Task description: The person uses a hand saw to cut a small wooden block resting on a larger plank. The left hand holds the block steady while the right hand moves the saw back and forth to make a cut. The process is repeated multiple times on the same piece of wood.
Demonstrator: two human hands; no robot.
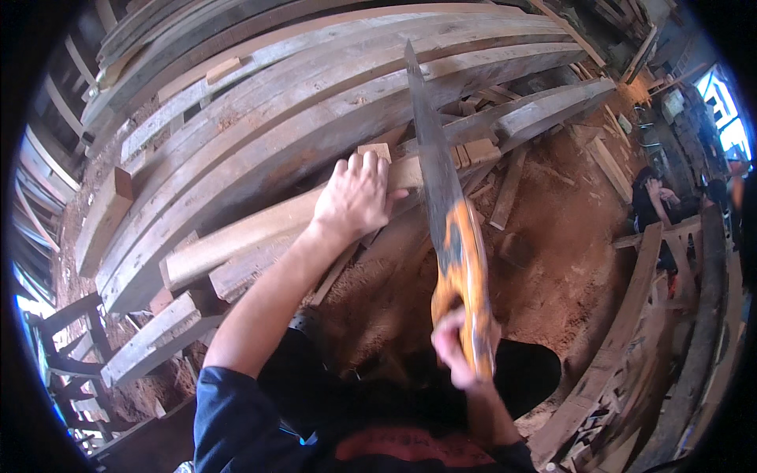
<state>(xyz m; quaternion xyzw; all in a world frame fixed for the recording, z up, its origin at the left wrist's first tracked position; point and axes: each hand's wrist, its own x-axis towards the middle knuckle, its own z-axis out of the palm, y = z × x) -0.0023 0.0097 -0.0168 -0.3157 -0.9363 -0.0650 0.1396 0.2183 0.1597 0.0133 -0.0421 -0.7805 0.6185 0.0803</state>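
Observation:
My left hand (351, 189) is closed over the top of a pale squared timber (244, 235), its fingers curled at a small block (369, 148). My right hand (465, 351) is closed on the orange-yellow handle of a handsaw (465, 268). The long steel blade (434, 150) points up and away from me across the timber, to the right of my left hand. Several notches show in the timber's top near its right end, just right of the blade.
Long weathered beams (315, 110) lie stacked beyond the timber. Offcuts (512, 189) and sawdust (556, 236) lie on the ground. Curved planks (615, 339) stand at the right, near two or more other people (658, 197). A dark wooden frame (67, 355) is at the left.

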